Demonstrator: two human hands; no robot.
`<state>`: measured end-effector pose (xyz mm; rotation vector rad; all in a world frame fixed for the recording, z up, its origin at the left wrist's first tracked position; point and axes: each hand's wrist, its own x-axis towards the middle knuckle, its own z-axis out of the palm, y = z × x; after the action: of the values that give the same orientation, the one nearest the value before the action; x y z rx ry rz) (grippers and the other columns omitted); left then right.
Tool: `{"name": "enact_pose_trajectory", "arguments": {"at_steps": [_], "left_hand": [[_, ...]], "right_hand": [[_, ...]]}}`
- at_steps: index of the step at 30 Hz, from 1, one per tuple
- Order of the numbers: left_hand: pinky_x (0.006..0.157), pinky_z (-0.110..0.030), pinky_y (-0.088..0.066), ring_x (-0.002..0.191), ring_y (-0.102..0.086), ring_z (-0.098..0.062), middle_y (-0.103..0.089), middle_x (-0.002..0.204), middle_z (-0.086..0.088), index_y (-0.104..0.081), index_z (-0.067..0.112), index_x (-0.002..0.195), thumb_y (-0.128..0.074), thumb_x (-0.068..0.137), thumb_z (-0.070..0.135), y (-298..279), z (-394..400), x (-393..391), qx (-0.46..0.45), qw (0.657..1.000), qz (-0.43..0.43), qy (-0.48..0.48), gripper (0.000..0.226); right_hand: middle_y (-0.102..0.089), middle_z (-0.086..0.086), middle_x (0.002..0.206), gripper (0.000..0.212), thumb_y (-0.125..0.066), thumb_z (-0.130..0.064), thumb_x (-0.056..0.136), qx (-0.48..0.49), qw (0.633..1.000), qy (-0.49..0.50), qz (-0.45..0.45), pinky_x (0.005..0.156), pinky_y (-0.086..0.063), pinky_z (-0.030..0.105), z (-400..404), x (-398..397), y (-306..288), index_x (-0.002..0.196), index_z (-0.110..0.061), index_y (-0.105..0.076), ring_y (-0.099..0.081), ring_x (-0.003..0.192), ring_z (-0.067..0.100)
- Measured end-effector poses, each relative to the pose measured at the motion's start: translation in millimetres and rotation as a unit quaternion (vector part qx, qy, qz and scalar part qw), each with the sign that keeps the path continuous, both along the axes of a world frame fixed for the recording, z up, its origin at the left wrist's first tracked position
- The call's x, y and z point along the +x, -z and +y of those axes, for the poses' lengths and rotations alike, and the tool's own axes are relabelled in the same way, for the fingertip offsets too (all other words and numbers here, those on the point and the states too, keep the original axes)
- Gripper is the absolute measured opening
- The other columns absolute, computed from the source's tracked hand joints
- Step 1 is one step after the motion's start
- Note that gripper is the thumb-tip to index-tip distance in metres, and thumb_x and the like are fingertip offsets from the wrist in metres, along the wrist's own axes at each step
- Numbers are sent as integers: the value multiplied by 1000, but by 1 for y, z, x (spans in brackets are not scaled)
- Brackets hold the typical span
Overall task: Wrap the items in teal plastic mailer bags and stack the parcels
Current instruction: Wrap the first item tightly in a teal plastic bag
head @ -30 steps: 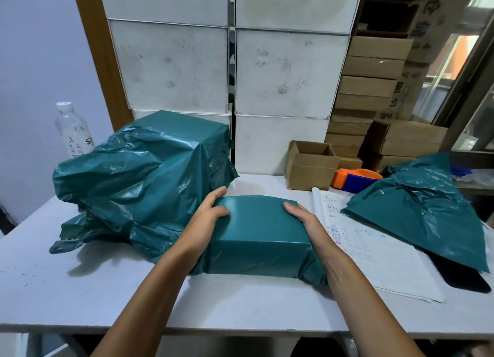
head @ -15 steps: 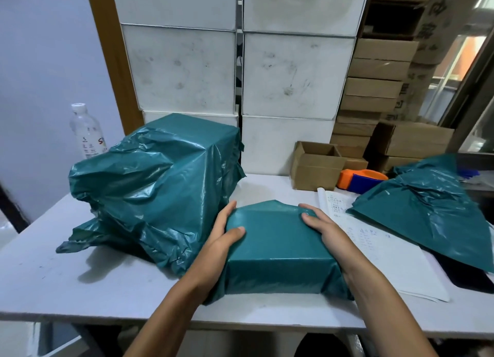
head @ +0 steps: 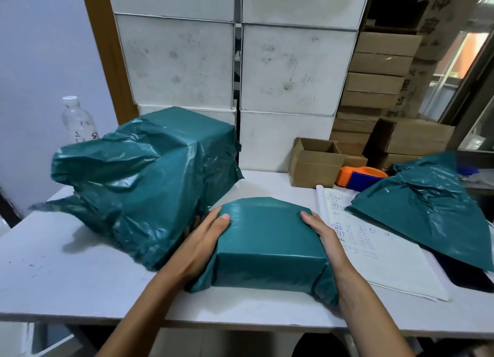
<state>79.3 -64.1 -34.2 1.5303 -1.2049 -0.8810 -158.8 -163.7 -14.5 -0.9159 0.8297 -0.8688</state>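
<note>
A small box-shaped parcel wrapped tightly in teal plastic is tilted up at its far end near the table's front edge. My left hand grips its left side with the thumb on top. My right hand grips its right side the same way. Loose teal flaps stick out at both near corners. A much larger teal-wrapped parcel stands to the left, its plastic crumpled and loose on the left end. A pile of flat teal mailer bags lies at the right.
An open notebook lies right of the small parcel. A small open cardboard box and an orange-blue tape dispenser sit at the back. A water bottle stands back left. White boxes and stacked cartons line the wall behind the white table.
Both hands have pulled the small parcel toward the table's front edge and tipped its far end up. My view has shifted closer and slightly left.
</note>
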Motion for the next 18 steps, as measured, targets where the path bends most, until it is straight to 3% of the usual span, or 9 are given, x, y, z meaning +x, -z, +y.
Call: {"name": "enact_pose_trajectory", "arguments": {"at_steps": [2, 4, 6, 9, 11, 13, 15, 18], "left_hand": [[125, -50, -25, 149, -43, -14, -54, 153, 18, -50, 55, 144, -36, 95, 80, 9, -9, 18, 4, 999, -50, -13, 57], [127, -58, -14, 158, -26, -27, -41, 165, 8, -43, 69, 141, -33, 90, 87, 21, -24, 39, 53, 995, -78, -24, 55], [129, -54, -6, 161, -17, -23, -34, 168, 9, -42, 81, 131, -31, 89, 83, 13, -25, 44, 72, 991, -108, -39, 43], [129, -38, -17, 153, -29, -3, -42, 161, 19, -53, 52, 144, -42, 97, 71, -16, 1, 28, 15, 990, -125, -70, 52], [122, -36, -31, 146, -42, -6, -50, 157, 16, -54, 37, 150, -48, 98, 67, -25, 13, 25, 17, 976, -180, -118, 60], [116, -37, -40, 142, -50, -11, -56, 153, 15, -57, 33, 148, -53, 100, 58, -34, 16, 21, 15, 951, -263, -159, 54], [113, -36, -42, 140, -52, -11, -60, 149, 14, -63, 32, 142, -55, 103, 43, -50, 13, 13, -15, 940, -298, -168, 42], [118, -33, -40, 138, -53, -4, -64, 143, 21, -70, 35, 133, -58, 102, 32, -76, 9, -1, -67, 949, -286, -119, 34]], "right_hand": [[-76, 9, 109, 24, -57, -26, 104, -5, 1000, -4, -9, 73, -60, 28, 0, 6, 1, 120, -13, -69, -75, 89, 19], [-75, 10, 114, 29, -57, -26, 105, -5, 1000, -3, -13, 77, -60, 29, 0, 15, 2, 127, -11, -67, -75, 95, 20], [-75, 11, 120, 33, -56, -25, 105, -6, 1000, -2, -15, 83, -57, 32, -2, 23, 1, 132, -10, -66, -73, 103, 22], [-74, 13, 130, 33, -57, -26, 105, -9, 1000, 2, 7, 91, -57, 36, -6, 28, 2, 133, -12, -68, -73, 114, 28], [-75, 12, 131, 31, -59, -30, 105, -19, 999, -14, 31, 100, -56, 41, -6, 26, -1, 132, -17, -70, -72, 120, 29], [-75, 8, 133, 33, -63, -34, 104, -36, 996, -40, 72, 103, -56, 42, -3, 21, -9, 134, -25, -70, -73, 120, 27], [-63, 0, 149, 50, -68, -41, 101, -88, 983, -37, 160, 102, -54, 33, -2, 16, -23, 149, -31, -58, -66, 127, 18], [-39, -12, 167, 61, -61, -47, 103, -230, 922, 11, 312, 120, -35, 33, -3, 12, -47, 161, -38, -42, -40, 147, 8]]}}
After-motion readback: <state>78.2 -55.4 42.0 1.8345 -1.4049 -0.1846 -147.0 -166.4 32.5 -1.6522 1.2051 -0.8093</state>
